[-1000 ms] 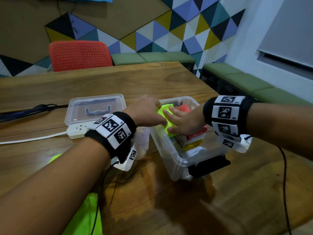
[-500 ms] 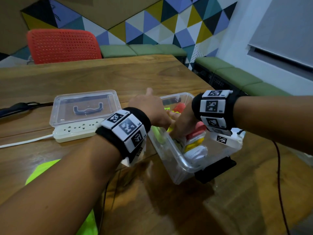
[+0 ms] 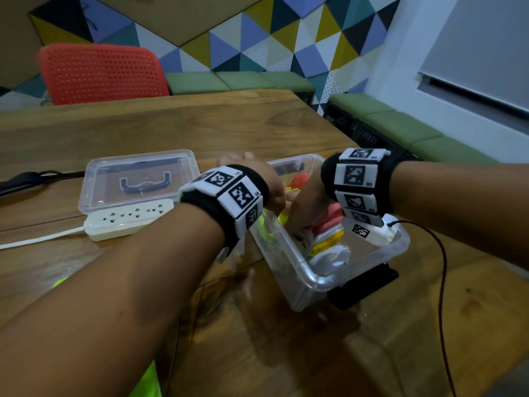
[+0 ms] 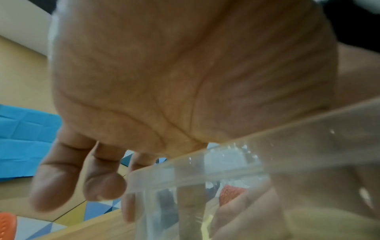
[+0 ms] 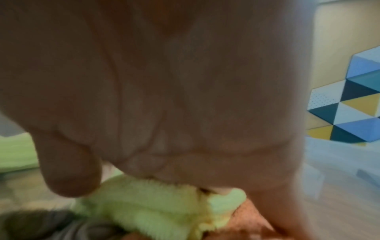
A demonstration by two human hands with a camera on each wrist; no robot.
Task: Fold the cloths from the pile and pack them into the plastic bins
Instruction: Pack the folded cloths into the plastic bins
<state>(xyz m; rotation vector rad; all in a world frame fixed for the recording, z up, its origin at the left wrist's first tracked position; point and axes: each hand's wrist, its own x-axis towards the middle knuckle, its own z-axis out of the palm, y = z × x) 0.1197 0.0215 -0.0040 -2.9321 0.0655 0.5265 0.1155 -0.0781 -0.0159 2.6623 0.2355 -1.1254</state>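
A clear plastic bin [image 3: 309, 277] stands on the wooden table with red, yellow and white folded cloths [image 3: 329, 245] packed upright in it. My right hand [image 3: 306, 207] reaches down into the bin, and in the right wrist view its palm and thumb [image 5: 69, 170] press on a lime green cloth [image 5: 156, 204]. Only a sliver of that lime cloth [image 3: 283, 217] shows from the head. My left hand [image 3: 257, 179] lies over the bin's left rim [image 4: 246, 146] with relaxed, spread fingers [image 4: 57, 175], some of them seen through the clear wall.
The bin's clear lid [image 3: 137, 179] lies left of it, with a white power strip [image 3: 128, 217] in front. More lime cloth [image 3: 146, 382] lies at the near left edge. A thin black cable [image 3: 442, 282] hangs from my right wrist. A red chair [image 3: 100, 73] stands beyond the table.
The lime cloth has gone from on top of the bin down among the packed cloths. Both hands have sunk lower into the bin and the view has moved closer.
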